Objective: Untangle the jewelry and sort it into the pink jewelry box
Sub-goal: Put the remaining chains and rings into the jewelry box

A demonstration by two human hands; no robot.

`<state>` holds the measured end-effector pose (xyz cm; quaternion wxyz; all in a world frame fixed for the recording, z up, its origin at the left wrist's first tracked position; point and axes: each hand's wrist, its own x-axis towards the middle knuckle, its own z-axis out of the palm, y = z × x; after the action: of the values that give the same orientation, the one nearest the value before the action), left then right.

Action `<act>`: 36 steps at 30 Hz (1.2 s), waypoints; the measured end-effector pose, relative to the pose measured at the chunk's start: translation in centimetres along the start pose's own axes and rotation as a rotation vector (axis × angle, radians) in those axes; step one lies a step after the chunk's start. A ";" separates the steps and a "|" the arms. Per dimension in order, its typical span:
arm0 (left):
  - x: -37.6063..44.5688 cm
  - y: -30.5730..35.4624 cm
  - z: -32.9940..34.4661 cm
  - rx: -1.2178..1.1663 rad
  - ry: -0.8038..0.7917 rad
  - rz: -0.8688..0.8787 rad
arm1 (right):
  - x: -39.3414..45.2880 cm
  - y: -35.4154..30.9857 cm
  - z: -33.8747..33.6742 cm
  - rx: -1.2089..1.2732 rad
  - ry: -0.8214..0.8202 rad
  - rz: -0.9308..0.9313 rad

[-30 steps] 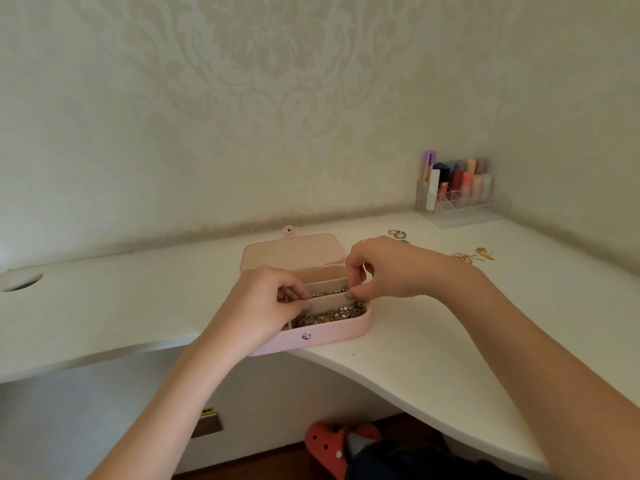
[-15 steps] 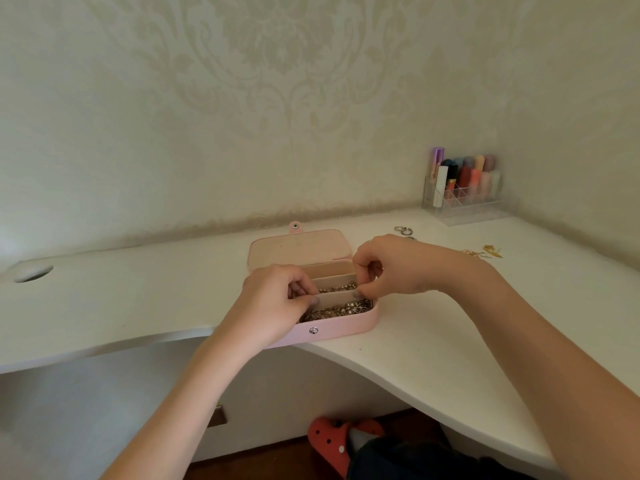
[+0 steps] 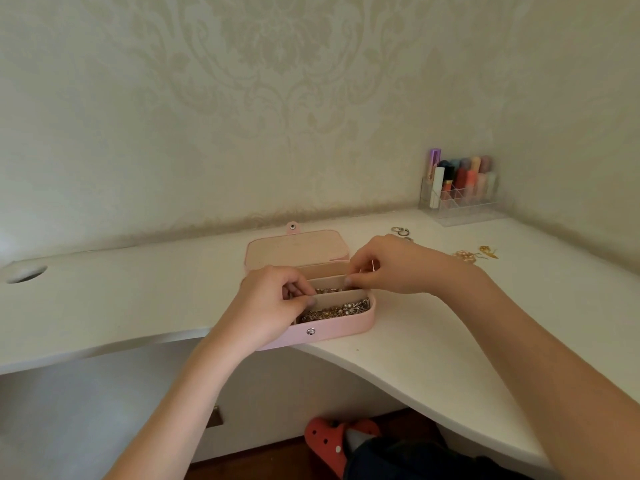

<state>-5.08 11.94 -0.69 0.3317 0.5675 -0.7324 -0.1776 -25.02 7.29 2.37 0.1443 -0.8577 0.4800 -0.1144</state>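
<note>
A curved white desk (image 3: 433, 348) is set against cream damask wallpaper (image 3: 277, 81). At its front edge lies the open pink jewelry box (image 3: 332, 329) (chains heaped in its compartments), over which the left hand (image 3: 270, 306) and right hand (image 3: 388, 265) are curled, each pinching the tangled metal jewelry (image 3: 332, 291).

White surface (image 3: 433, 344), curved front edge, running along a patterned wall into a right-hand corner. Round cable hole (image 3: 26, 273) at far left. Pink jewelry box (image 3: 332, 329) sits near the front edge, lid laid open flat behind it toward the wall; chains (image 3: 334, 310) fill the front compartment. Silver rings (image 3: 400, 231) lie behind and to the right of the box. Gold pieces (image 3: 476, 253) lie farther right, well apart from the box. Clear organizer (image 3: 462, 211) holding upright cosmetic tubes stands in the back corner.
</note>
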 end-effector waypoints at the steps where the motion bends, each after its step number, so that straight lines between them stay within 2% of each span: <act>1: 0.0 0.0 0.0 -0.004 -0.001 0.003 | 0.1 0.0 0.1 -0.003 -0.001 -0.002; 3: 0.0 -0.1 0.0 -0.010 -0.001 0.007 | 0.1 0.3 0.0 0.038 -0.003 -0.013; 5: -0.1 -0.3 -0.1 0.000 0.005 0.019 | 0.0 1.0 -0.3 0.185 0.033 -0.010; 7: -0.2 -0.3 0.0 0.043 0.014 0.042 | 0.1 2.3 -0.4 0.364 0.198 0.023; 9: -0.3 -0.3 0.1 0.064 0.020 0.060 | 0.4 4.5 -0.5 0.468 0.469 0.093; 12: 0.0 -0.3 0.2 0.084 -0.001 0.055 | 0.0 8.9 -0.9 0.274 0.830 0.305; 14: 0.3 -0.2 0.2 0.091 -0.027 0.050 | -1.2 11.5 -1.5 0.134 0.907 0.504; 17: 1.1 0.1 0.6 0.095 -0.058 0.056 | -2.9 14.3 -1.4 0.060 0.823 0.807; 19: 1.8 0.5 1.1 0.098 -0.079 0.057 | -3.4 14.9 -0.6 0.046 0.758 0.927; 27: 4.0 1.8 3.1 0.145 -0.034 0.060 | -3.4 15.5 -0.3 0.004 0.753 0.941; 29: 4.1 1.7 3.3 0.132 -0.034 0.069 | -3.1 14.7 -0.4 -0.064 0.759 0.871; 32: 4.2 1.3 3.3 0.081 -0.064 0.066 | -1.4 12.6 -0.3 -0.172 0.732 0.611; 34: 4.3 1.3 3.2 0.032 -0.060 0.068 | 0.2 10.9 0.1 -0.258 0.654 0.448; 36: 4.5 1.5 2.8 -0.057 0.000 0.052 | 1.7 9.5 0.9 -0.357 0.538 0.388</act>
<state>-8.66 7.77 -0.43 0.3523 0.5388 -0.7413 -0.1899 -31.37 1.20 -1.77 -0.1197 -0.7016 0.6668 -0.2208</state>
